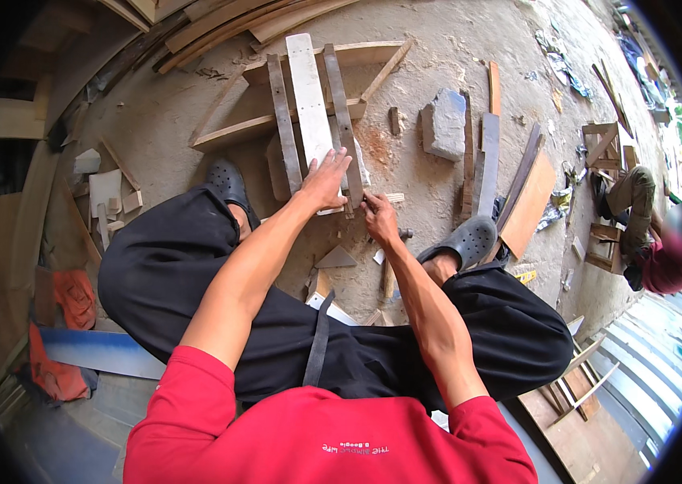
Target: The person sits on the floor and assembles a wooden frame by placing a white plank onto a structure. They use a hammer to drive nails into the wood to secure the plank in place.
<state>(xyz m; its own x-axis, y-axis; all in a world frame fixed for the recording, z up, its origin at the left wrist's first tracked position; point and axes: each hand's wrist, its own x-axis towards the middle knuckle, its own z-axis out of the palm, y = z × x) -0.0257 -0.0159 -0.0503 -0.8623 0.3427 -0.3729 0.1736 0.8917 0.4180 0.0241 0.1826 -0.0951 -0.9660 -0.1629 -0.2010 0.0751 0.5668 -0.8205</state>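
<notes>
Both forearms reach down: left hand (326, 179) presses flat, fingers spread, on the slats (310, 105), right hand (379, 216) pinches something small beside them; keep that pressure steady

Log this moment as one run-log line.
left hand: flat on pale plank | right hand: at slat ends, grip unclear | hammer: on ground | seated person: far right

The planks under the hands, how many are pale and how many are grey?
Pale plank: 1, with the left hand pressing on it
Grey planks: 2, with the right hand near the end of one
Total: 3
</notes>
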